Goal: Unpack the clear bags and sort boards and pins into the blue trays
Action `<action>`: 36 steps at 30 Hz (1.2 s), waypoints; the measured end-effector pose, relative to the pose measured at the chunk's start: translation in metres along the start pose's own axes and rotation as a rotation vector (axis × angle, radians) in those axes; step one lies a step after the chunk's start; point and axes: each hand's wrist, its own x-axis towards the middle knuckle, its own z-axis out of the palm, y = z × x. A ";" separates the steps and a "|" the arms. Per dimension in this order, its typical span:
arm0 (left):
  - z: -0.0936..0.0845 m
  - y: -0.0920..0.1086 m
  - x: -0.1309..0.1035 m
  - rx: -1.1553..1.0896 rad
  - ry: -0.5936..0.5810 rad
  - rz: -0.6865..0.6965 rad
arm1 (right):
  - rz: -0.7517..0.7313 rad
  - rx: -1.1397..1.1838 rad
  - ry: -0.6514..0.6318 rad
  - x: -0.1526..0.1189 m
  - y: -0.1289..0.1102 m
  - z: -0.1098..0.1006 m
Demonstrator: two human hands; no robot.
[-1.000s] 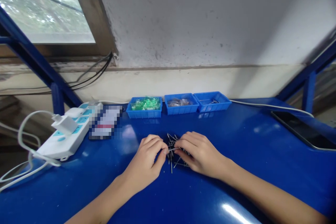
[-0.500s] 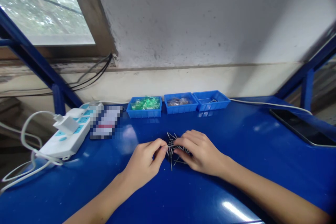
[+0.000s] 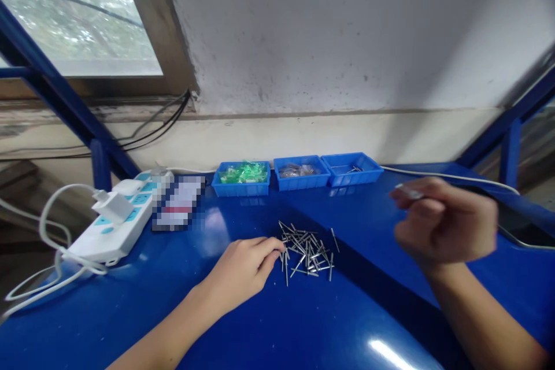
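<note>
A loose pile of thin metal rods, which look like pop rivets (image 3: 309, 251), lies on the blue table (image 3: 269, 324). My left hand (image 3: 245, 269) rests at the pile's left edge, thumb and forefinger pinched together. What sits between those fingertips cannot be made out. Raised off the table to the right, my right hand (image 3: 446, 219) is smeared by motion. Its thumb and forefinger are closed on a small silvery metal piece (image 3: 410, 192), too blurred to name surely.
Along the wall stand three blue trays: one with green plastic bits (image 3: 243, 173), one with small clear-looking pieces (image 3: 299, 170), one with a few metal rods (image 3: 353, 169). A white power strip (image 3: 117, 225) and a blurred-out phone (image 3: 177, 205) lie left; a dark phone (image 3: 524, 231) lies right.
My right hand has left the pile and swung up and right with a silvery piece in its fingers, uncovering the pile. My left hand has hardly moved.
</note>
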 end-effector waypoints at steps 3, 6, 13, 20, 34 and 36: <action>-0.001 -0.009 0.003 0.127 -0.059 0.067 | 0.127 -0.342 0.023 0.019 0.030 -0.002; -0.001 -0.014 0.005 0.195 -0.091 0.069 | 0.279 -0.484 -0.392 0.020 0.058 0.011; -0.002 -0.010 0.005 0.326 -0.083 0.151 | 0.159 -0.047 -0.889 -0.022 0.014 0.041; -0.002 -0.003 0.003 0.168 0.059 0.160 | -0.178 0.324 -0.892 -0.040 -0.046 0.045; 0.009 0.007 0.001 -0.831 0.043 -0.123 | -0.449 0.372 -0.716 -0.045 -0.057 0.040; 0.008 0.007 0.001 -0.793 0.043 -0.127 | -0.430 0.354 -0.691 -0.046 -0.056 0.042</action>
